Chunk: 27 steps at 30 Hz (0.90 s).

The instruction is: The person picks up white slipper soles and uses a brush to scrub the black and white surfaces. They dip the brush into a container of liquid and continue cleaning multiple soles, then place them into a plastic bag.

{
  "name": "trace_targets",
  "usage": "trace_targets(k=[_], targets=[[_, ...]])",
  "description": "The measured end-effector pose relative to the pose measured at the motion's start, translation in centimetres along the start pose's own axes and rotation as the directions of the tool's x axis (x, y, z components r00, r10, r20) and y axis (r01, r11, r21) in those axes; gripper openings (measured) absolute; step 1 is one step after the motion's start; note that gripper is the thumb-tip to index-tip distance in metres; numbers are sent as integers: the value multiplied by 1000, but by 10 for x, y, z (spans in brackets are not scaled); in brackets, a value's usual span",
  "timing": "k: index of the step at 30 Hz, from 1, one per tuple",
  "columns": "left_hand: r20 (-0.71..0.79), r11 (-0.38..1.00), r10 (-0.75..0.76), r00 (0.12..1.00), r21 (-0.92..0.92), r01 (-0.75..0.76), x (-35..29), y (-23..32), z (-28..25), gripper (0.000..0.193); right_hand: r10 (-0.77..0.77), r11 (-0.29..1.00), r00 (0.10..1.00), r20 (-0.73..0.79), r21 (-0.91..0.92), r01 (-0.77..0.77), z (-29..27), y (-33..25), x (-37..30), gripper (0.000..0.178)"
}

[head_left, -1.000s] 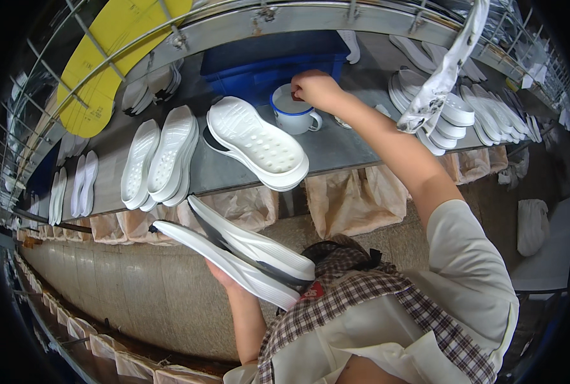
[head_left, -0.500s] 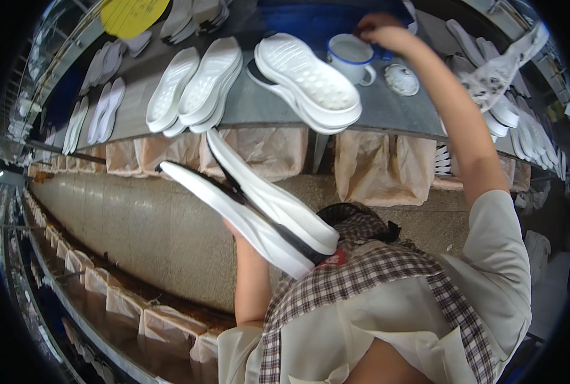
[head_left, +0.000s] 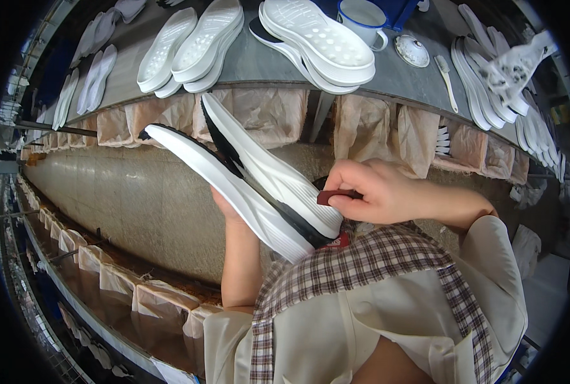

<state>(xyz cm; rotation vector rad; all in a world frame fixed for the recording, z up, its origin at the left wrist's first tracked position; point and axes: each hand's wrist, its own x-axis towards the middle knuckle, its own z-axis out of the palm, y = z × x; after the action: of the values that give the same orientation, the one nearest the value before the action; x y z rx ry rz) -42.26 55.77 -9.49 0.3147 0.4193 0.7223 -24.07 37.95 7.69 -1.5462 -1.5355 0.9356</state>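
A pair of white shoe soles with black parts between them lies tilted in front of me. My left hand (head_left: 224,206) is closed on them from below; its fingers are mostly hidden behind the nearer sole (head_left: 224,185). The farther sole (head_left: 269,169) leans against it. Pinched in my right hand (head_left: 381,191) is a small flat dark red piece (head_left: 333,196), whose material I cannot make out. It is at the ribbed lower end of the farther sole; whether it touches is unclear.
On the bench (head_left: 394,80) ahead stand stacked white soles (head_left: 323,38), a white enamel mug (head_left: 362,14) with a blue rim, its lid (head_left: 411,51) and a small brush (head_left: 447,83). Lined bins (head_left: 381,134) hang below the bench edge. More bins (head_left: 163,307) line the lower left.
My right hand has come back from beside the mug to the soles, with the dark red piece in its fingers. The left hand still holds the soles. The bench sits higher in view.
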Motion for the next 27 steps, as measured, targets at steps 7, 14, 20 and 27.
trace_targets(k=[7,14,20,27], targets=[[123,994,41,992,97,-53,-20,8,17,59,-104,988,975,-197,-135,78,35,11,-3,13],[140,970,33,990,234,-65,-29,11,33,67,-68,990,978,-198,-137,41,40,14,-11,14],[125,977,25,992,208,-51,-33,10,36,68,-87,982,975,-202,-185,49,41,16,-12,14],[116,973,13,993,226,-39,-35,8,39,68,-143,980,966,-213,-163,109,41,17,-17,14]])
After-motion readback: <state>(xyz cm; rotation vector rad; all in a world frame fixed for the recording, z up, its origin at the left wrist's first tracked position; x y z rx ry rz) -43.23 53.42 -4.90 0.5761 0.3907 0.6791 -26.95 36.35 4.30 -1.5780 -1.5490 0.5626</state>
